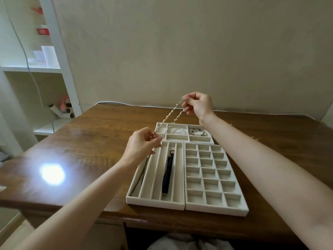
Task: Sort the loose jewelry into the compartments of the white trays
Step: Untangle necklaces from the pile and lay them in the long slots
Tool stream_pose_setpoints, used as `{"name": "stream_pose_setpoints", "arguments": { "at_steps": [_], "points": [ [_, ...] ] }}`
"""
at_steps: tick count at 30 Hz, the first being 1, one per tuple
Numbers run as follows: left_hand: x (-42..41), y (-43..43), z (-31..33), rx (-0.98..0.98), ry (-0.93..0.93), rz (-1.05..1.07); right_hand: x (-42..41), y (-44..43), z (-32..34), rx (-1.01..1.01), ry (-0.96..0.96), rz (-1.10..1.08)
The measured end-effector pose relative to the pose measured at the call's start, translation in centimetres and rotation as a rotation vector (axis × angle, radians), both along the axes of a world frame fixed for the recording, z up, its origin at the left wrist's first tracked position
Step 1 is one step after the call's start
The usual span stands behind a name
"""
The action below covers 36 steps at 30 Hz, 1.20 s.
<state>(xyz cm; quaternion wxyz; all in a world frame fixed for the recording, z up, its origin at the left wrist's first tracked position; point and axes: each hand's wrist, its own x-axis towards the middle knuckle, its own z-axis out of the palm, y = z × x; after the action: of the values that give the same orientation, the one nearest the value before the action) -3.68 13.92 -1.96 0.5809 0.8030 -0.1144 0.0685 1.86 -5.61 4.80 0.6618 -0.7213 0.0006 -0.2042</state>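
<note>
Head view: pearl necklace [170, 115], doubled strand, stretched in air above rear white tray [201, 142]; left hand [142, 143] pinches lower end, right hand [197, 105] pinches upper end; black strap [167, 175] lies in slotted tray [155, 202]

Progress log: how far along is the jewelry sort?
Done: black strap in the white long-slot tray; clear bead bracelet and dark bead bracelet in the white rear tray. In hand: left hand and right hand pinch a white pearl-bead necklace above the trays. Left: white grid tray looks empty; small gold pieces lie on the brown wooden table, right side.
</note>
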Motion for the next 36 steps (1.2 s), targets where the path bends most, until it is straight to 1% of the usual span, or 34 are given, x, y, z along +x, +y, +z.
{"name": "stream_pose_setpoints", "arguments": {
  "at_steps": [2,6,9,11,13,16,20,25,28,33,36],
  "points": [
    [-1.0,0.3,0.0,0.014,-0.128,0.139,0.2,-0.1,-0.7,0.018,0.019,0.013],
    [-3.3,0.8,-0.1,0.198,-0.416,0.360,0.5,0.1,-2.5,0.034,0.155,0.088],
    [-4.3,1.3,-0.2,0.278,-0.546,0.375,0.8,0.8,-4.0,-0.006,0.258,0.153],
    [-4.8,1.4,-0.2,0.316,-0.597,0.339,0.7,1.2,-4.6,-0.031,0.290,0.178],
    [-5.3,1.4,-0.3,0.403,-0.628,0.324,0.6,1.5,-5.0,-0.078,0.302,0.184],
    [-6.4,1.4,-0.6,0.538,-0.612,0.282,0.6,1.7,-5.4,-0.196,0.312,0.163],
    [-7.2,1.3,-1.9,0.664,-0.541,0.157,0.8,2.1,-6.0,-0.352,0.315,0.184],
    [-7.9,0.8,-2.7,0.782,-0.397,0.049,1.0,3.3,-6.7,-0.439,0.322,0.219],
    [-8.2,0.6,-2.1,0.836,-0.368,0.035,1.3,3.8,-6.9,-0.531,0.298,0.209],
    [-8.4,0.4,-1.7,0.928,-0.356,0.018,1.1,4.3,-6.9,-0.761,0.216,0.199],
    [-8.6,0.2,-1.7,0.984,-0.354,-0.004,1.1,4.4,-6.9,-0.827,0.200,0.209]
  ]
}}
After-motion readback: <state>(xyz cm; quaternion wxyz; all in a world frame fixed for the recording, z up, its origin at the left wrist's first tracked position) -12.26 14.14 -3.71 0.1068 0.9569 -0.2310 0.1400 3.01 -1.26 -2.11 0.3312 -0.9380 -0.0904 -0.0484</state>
